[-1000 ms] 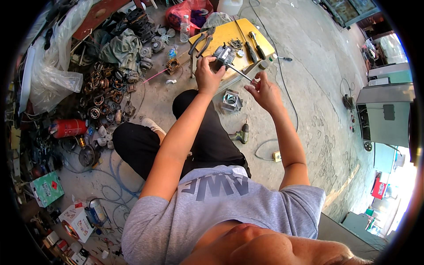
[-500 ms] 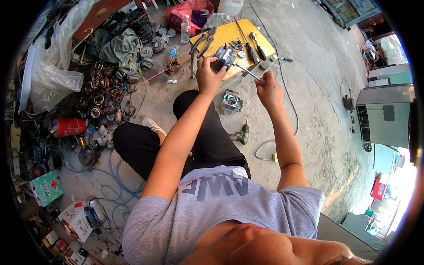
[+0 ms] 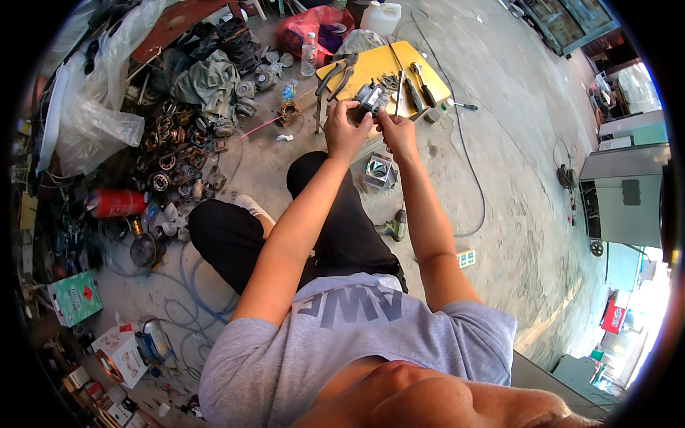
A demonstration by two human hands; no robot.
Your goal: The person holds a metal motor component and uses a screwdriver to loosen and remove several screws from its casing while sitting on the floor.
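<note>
My left hand point(image 3: 346, 133) is closed around a small dark motor point(image 3: 371, 97) with a pale label, held over the near edge of a yellow-topped low table point(image 3: 365, 63). Close beside it, my right hand point(image 3: 397, 133) has its fingertips at the motor's near right side. A slim shiny metal rod-shaped tool point(image 3: 401, 91) sticks up out of my right hand; its lower end is hidden by the fingers. On the tabletop lie pliers point(image 3: 338, 74), a dark-handled screwdriver point(image 3: 413, 95), a ratchet wrench point(image 3: 425, 87) and a small heap of screws point(image 3: 389, 81).
A silvery square metal part point(image 3: 379, 173) and a cordless drill point(image 3: 394, 227) are on the floor between my legs and right arm. Motor parts point(image 3: 168, 146) pile up at left, near a red cylinder point(image 3: 115, 203). A cable point(image 3: 477, 178) curves across the floor at right.
My right hand has moved left, up to the motor, and the metal rod has swung from slanting between motor and hand to pointing upward. The left hand still holds the motor.
</note>
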